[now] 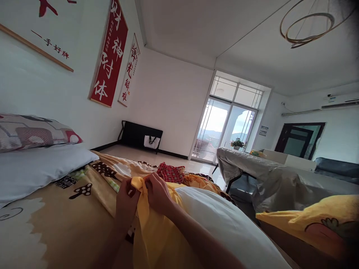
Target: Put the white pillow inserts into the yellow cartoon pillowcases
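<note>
My left hand [126, 200] and my right hand [157, 193] are close together over the bed, both with fingers closed on the top edge of a yellow cloth [153, 231]. The cloth hangs down between my forearms toward the camera. A white pillow [230, 224] lies just right of my right arm, partly against the yellow cloth. Under my hands spreads a tan blanket [70, 224] with cartoon prints.
A grey pillow [36, 168] and a patterned pillow [30, 130] lie at the left by the wall. Red plaid fabric [170, 173] sits beyond my hands. A covered table [246, 162], a yellow cushion [316, 220], a glass balcony door [221, 130] and red wall scrolls [110, 56] are around.
</note>
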`<state>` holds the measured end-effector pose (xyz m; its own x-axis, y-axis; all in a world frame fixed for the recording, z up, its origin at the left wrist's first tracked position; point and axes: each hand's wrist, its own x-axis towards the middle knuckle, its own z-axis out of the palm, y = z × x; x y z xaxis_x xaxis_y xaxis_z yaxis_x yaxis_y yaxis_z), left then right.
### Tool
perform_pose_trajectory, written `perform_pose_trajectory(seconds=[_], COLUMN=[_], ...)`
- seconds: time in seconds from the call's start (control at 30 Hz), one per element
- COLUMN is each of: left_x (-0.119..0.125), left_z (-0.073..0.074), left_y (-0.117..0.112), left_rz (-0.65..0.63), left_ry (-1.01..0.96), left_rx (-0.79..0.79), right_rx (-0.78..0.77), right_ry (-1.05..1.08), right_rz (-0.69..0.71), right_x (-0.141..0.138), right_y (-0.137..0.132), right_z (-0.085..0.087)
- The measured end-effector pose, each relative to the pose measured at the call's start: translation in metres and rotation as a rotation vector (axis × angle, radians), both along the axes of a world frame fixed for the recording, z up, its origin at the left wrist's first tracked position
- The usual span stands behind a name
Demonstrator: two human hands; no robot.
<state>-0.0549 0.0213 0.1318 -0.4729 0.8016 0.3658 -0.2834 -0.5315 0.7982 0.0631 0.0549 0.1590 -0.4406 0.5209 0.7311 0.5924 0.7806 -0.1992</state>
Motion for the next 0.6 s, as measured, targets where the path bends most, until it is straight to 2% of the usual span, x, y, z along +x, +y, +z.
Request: perform_pose_trajectory(seconds=[0.1,0.23,0.37,0.5,0.53,0.6], left_x=[0.000,-0.004,-0.008,-0.010,-0.010,-0.011], left_z=[0.001,0.002,0.004,0.003,0.002,0.001], left_y=[-0.004,-0.003,-0.002,-0.001,-0.001,0.001], left_rz=[-0.010,-0.106,-0.159,-0.169,-0.200,-0.343], left_ry=[0.055,0.202,0.296,0.242,0.195,0.053], left_rx=[-0.020,-0.042,-0.161,-0.192,-0.191,-0.198], right_rx=[0.079,0.177,0.307,0.437,0.448,0.445], right_ry=[-0.070,-0.162,-0.280,-0.350,-0.351,-0.343], right_rz=[-0.077,-0.161,-0.188,-0.185,-0.190,-0.208], right_x=[-0.003,-0.004,-0.001,0.001,0.002,0.003], right_y=[-0.003,-0.003,-0.001,0.002,0.003,0.004], right_z=[0.001,0.000,-0.002,-0.003,-0.004,-0.005])
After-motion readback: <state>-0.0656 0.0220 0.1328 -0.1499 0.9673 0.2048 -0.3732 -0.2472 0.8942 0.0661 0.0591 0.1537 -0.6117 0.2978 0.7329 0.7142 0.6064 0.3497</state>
